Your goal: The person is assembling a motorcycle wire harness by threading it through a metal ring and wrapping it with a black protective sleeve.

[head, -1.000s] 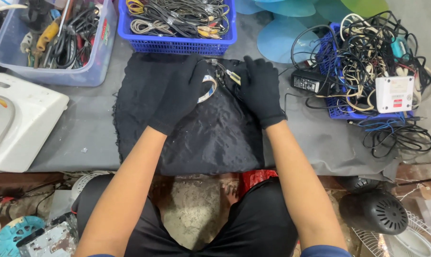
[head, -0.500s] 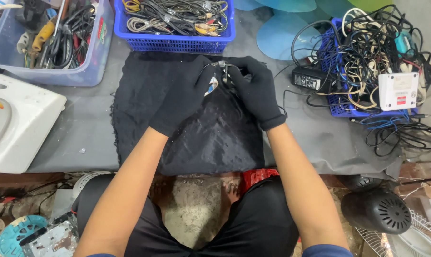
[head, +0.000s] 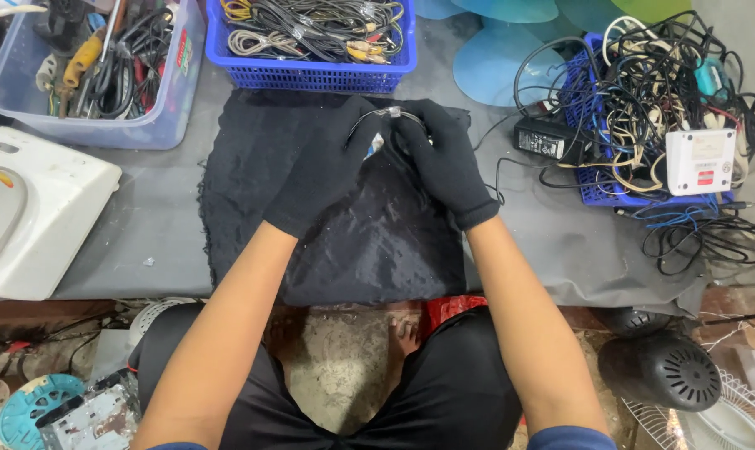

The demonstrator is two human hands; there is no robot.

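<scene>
Grey counter (head: 102, 250) under even light; blue basket (head: 311, 77) far, dirt floor (head: 344, 375) near, black fan motor (head: 661, 371) near right.

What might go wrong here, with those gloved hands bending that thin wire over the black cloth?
The thin wire is arched between the left hand and the right hand, so it may spring free or kink. Thick black gloves probably dull the grip on something so thin. If a small piece drops, it could be hard to spot on the black cloth, or it might roll towards the blue basket just beyond.

Gloves (head: 327, 167): I see black
Cloth (head: 344, 242): black
Basket (head: 311, 77): blue
Table (head: 144, 233): grey
Adapter (head: 699, 161): white, red labels
</scene>
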